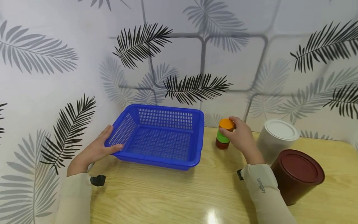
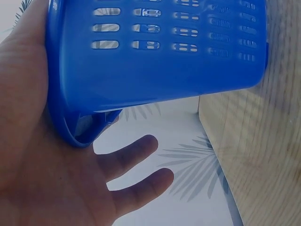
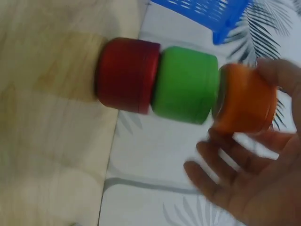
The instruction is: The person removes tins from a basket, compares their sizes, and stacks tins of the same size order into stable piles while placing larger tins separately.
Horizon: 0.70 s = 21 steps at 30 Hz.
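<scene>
A blue plastic basket (image 1: 160, 158) with slotted walls stands on the table, left of the middle. My left hand (image 1: 96, 149) holds its left rim, thumb over the edge; in the left wrist view two fingers stretch out beneath the rim. Right of the basket, three small rounded cylinders form a stack: red (image 3: 128, 75) at the bottom, green (image 3: 185, 84) in the middle, orange (image 3: 247, 99) on top. My right hand (image 1: 241, 137) pinches the orange cylinder between thumb and fingers. It sits slightly askew over the green one in the right wrist view.
A white lidded canister (image 1: 277, 140) stands right of my right hand. Nearer, beside my right forearm, is a larger dark red lidded canister (image 1: 296, 177). Behind the wooden table (image 1: 167, 196) hangs a pale, leaf-patterned covering (image 1: 179, 62), close to the basket's back edge.
</scene>
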### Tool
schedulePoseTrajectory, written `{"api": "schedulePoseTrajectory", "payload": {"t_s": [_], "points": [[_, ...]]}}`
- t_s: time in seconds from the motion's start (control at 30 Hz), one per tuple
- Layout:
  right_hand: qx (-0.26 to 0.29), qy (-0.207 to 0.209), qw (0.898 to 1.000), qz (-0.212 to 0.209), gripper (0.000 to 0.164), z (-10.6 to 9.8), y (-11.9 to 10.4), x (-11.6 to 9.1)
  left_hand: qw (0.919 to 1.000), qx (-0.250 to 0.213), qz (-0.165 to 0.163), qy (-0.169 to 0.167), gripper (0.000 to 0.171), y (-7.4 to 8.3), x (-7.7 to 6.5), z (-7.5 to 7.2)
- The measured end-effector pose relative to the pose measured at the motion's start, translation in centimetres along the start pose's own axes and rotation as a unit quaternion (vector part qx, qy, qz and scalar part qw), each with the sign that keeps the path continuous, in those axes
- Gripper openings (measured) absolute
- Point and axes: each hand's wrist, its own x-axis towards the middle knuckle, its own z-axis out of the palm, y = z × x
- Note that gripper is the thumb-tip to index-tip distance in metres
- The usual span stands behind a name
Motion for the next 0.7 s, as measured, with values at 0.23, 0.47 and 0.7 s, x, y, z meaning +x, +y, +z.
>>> {"api": "schedulePoseTrajectory", "payload": {"t_s": [0.23,0.47,0.7], "points": [[0.01,0.034,0.999,0.02,0.073,1.2,-0.4,0.2,1.0,-0.001,-0.001,0.003,0.111,-0.1,0.2,-0.2],[-0.009,0.033,0.999,0.029,0.072,1.4,0.0,-0.4,0.9999,-0.01,-0.005,-0.002,0.111,-0.1,0.5,0.5],[0.006,0.008,0.999,0.045,0.101,1.3,0.9,-0.4,0.9999,-0.013,0.002,0.0,0.111,-0.4,1.5,0.7]]}}
